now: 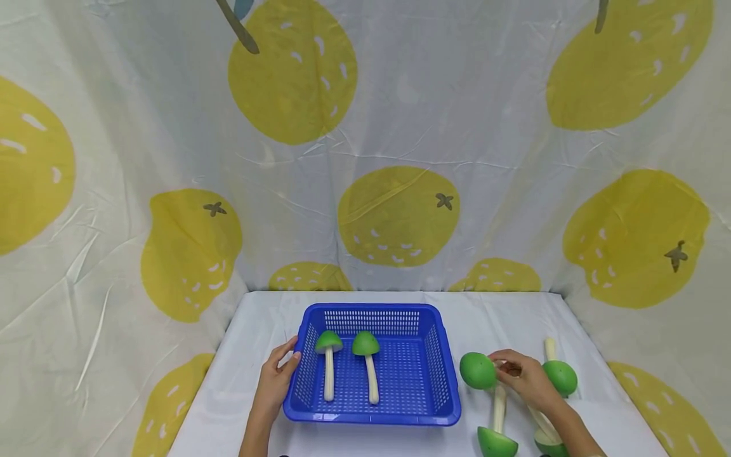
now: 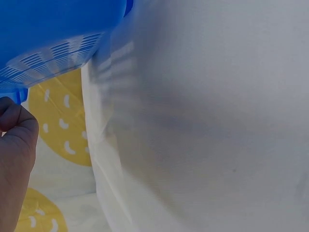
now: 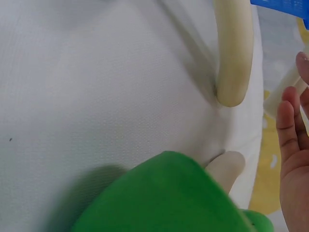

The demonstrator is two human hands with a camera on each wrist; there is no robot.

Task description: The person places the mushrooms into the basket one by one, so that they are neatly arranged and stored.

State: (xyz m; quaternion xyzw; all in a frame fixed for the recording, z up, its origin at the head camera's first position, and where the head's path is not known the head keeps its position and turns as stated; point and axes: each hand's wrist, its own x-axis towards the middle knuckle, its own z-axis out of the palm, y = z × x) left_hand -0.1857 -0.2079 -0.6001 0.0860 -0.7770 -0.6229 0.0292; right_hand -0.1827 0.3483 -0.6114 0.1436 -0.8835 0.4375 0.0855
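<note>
A blue plastic basket (image 1: 371, 419) stands mid-table, with two green-capped mushrooms lying inside, a left mushroom (image 1: 329, 374) and a right mushroom (image 1: 372, 379). My left hand (image 1: 275, 381) grips the basket's left rim; in the left wrist view, the left hand (image 2: 17, 145) is partly cut off beside the basket wall (image 2: 58, 34). To the right of the basket, my right hand (image 1: 528, 379) pinches another mushroom (image 1: 478, 370) by its pale stem, cap pointing left. The right wrist view has the right hand (image 3: 295, 159) at its edge with the pale stem (image 3: 277, 99) behind the fingers.
Around the right hand lie more mushrooms: one mushroom (image 1: 498, 442) near the front, another mushroom (image 1: 559, 379) farther right, and a third mushroom (image 1: 545, 426) partly under the forearm. A lemon-print curtain (image 1: 400, 146) encloses the white table (image 1: 263, 317) at the back and sides.
</note>
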